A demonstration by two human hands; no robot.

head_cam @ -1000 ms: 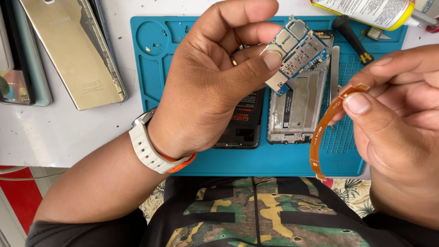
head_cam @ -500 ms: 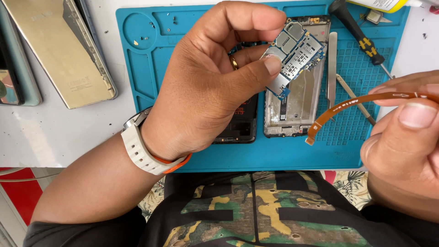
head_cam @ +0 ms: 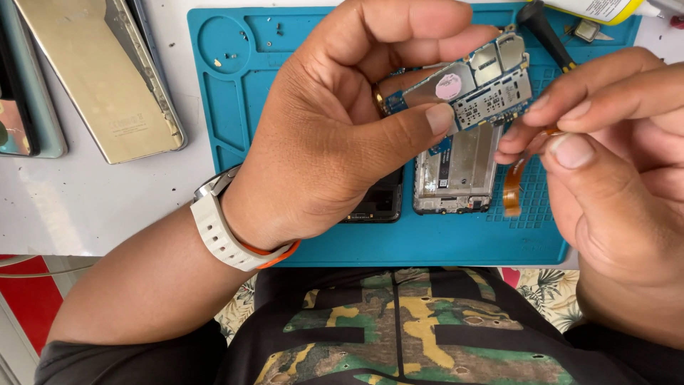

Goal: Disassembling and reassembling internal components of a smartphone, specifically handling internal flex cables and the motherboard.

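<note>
Fingers (head_cam: 434, 117) of the left hand (head_cam: 335, 135) pinch a blue circuit board (head_cam: 474, 89) at upper centre; right hand (head_cam: 613, 164) fingers pinch an orange ribbon cable (head_cam: 513, 187) hanging just right of it, long axis vertical.

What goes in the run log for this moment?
left hand: grips circuit board | right hand: pinches orange flex cable beside board | below: phone frame, blue mat

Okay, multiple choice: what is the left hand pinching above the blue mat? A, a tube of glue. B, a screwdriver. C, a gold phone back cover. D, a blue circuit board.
D: the left hand pinches the blue circuit board between thumb and fingers above the blue mat, while the right hand holds an orange flex cable beside it.
</note>
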